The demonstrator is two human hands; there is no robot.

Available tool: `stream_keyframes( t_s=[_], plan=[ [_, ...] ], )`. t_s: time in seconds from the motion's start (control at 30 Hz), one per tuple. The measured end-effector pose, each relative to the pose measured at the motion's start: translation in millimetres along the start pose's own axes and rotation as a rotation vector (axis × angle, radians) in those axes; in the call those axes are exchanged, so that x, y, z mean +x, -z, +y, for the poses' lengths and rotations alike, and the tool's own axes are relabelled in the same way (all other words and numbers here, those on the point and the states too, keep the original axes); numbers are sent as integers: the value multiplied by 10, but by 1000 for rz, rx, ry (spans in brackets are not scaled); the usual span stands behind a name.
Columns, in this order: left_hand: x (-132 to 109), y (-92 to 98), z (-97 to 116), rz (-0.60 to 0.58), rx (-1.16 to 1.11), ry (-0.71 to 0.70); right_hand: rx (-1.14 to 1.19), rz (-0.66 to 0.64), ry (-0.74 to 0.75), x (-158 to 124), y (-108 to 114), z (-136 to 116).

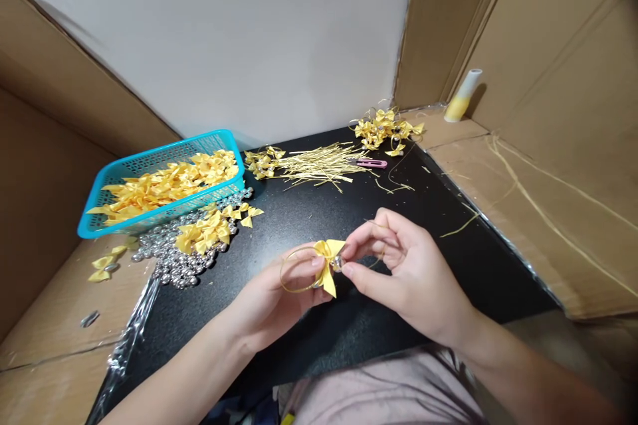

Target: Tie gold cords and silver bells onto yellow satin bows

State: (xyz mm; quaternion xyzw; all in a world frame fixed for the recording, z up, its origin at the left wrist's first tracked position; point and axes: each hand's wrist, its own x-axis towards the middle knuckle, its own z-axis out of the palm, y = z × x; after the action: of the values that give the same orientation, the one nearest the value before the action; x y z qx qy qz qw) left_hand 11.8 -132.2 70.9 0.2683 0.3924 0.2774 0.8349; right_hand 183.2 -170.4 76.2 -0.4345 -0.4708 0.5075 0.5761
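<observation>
My left hand (272,299) is closed on a small yellow ribbon bow (327,264) with a loop of gold cord (294,270) curving over its fingers. Facing it, my right hand (406,265) pinches a tiny silver bell (337,263) against the bow's knot with thumb and forefinger. Both hands hover just above the black table top (309,212), near its front edge.
A turquoise basket (112,172) full of yellow bows stands at the back left. Beside it lie a heap of silver bells (172,262) and loose bows (207,229). Cut gold cords (319,165), pink scissors (373,163) and finished bows (383,127) lie farther back. Cardboard walls enclose the sides.
</observation>
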Motion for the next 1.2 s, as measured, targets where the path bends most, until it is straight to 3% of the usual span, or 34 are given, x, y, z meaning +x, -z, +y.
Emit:
stream_keyframes(
  t_s=[0.23,0.5,0.73,0.93,1.07,1.2],
  plan=[
    [16,-5,-56,-63,-66,17,63,-27,-55,-17,19,-16],
    [31,10,-131,-89,-21,-32,48,-13,45,-141,-51,-60],
    [46,-6,-76,109,212,-100,246,34,51,-40,339,-60],
    [80,66,-66,101,316,-99,298,151,109,95,656,-280],
    [87,85,-79,81,348,-79,249,191,137,155,782,-285],
    [98,86,-82,65,335,-61,16,96,223,119,746,-143]
  ],
)
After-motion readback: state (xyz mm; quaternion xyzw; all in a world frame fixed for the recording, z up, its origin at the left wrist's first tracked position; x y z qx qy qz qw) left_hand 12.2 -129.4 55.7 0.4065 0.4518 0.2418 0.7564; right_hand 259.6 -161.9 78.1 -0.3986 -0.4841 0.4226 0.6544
